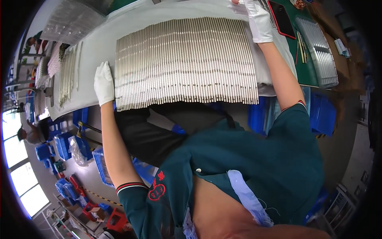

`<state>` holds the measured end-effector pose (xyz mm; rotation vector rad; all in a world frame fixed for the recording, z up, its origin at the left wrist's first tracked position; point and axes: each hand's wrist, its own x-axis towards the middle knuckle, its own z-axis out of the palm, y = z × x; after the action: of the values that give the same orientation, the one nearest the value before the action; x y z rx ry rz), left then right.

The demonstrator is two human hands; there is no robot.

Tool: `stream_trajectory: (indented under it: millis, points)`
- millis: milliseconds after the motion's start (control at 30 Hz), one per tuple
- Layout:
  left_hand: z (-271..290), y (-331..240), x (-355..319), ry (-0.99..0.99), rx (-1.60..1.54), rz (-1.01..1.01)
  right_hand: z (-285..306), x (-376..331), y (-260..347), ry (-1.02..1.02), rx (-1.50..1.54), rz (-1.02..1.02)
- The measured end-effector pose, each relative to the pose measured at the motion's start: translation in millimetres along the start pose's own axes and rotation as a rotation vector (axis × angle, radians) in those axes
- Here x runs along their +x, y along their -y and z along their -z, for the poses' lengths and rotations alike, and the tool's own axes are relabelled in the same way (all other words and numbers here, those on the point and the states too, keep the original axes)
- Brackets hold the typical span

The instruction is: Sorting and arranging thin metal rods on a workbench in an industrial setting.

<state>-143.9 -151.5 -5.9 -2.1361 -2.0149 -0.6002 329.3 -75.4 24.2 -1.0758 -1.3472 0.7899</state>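
A person in a dark green short-sleeved shirt is leaning over a workbench covered with a pale grey cloth (99,44). Lying on the cloth, in the middle of the view, is a wide, flat row of long thin silver metal rods (185,63), packed side by side, their near ends overhanging the bench edge.

The left hand (104,83), wearing a white fabric glove, is resting flat against the left edge of the rod row near its front corner, fingers held together and straight, gripping nothing.

The right hand (258,20), also in a white glove, is reaching to the far right corner of the row, lying open along the rods' outer edge; its fingertips are running past the top of the view, so I cannot tell whether they are pinching anything.

A smaller bundle of similar silver rods (67,75) is lying on the cloth to the left. A dark red-edged tablet (281,19) and a ribbed metal tray (320,51) are sitting on a green mat at right. Blue plastic bins (63,145) are standing on the floor below.
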Motion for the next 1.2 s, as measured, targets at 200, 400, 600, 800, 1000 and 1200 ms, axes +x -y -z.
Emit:
stream_trajectory:
  millis: [200,400,600,800,1000,1200]
  points:
    - [-4,0,3,0.012,0.184,-0.153,-2,4,-7,-0.018,-0.486,0.158]
    - [2,-5,1,0.063,0.146,-0.113,-7,-6,12,-0.054,-0.611,0.188]
    - [0,-1,-2,0.082,0.081,-0.031,-4,-20,24,0.286,0.367,0.034]
    - [8,-2,-7,0.102,0.024,0.003,-14,-12,32,0.159,-0.492,0.733]
    - [4,-5,-9,0.004,-0.185,0.177,-13,-10,12,0.172,-0.412,0.509]
    - [9,5,-13,-0.2,-0.739,0.346,-2,0,-22,0.029,-0.346,0.233]
